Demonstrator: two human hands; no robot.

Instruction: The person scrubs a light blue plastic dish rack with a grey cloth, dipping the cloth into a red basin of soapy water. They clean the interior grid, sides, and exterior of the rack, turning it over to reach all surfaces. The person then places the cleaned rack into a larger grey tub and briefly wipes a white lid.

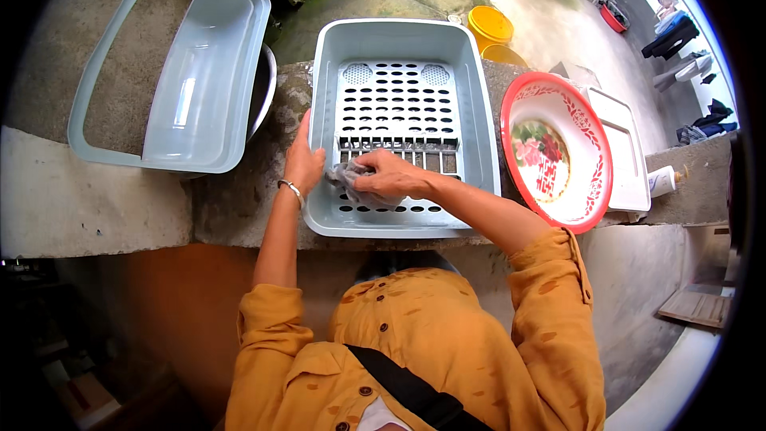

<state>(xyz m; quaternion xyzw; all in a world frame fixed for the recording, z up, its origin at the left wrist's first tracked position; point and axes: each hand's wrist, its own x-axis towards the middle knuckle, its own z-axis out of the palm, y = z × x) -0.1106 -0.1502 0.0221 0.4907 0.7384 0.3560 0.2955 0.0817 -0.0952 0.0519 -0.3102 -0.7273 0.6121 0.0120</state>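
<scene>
A pale blue-grey plastic dish drainer tub (399,42) stands in front of me on a concrete ledge. Inside it lies a white perforated rack (436,74) with round and oval holes and a slotted section across the middle. My left hand (302,158) grips the tub's left wall, thumb over the rim and the other fingers mostly hidden outside. In my right hand (392,175) is a crumpled grey cloth (345,179), pressed down near the left end of the slotted section. The fingers close around the cloth.
A matching plastic cover (195,96) with a large opening lies left, over a metal basin (266,94). To the right leans a red-rimmed enamel basin (586,164) beside a white tray (630,148) and a white bottle (661,182). Yellow buckets (490,25) stand beyond the ledge (239,199).
</scene>
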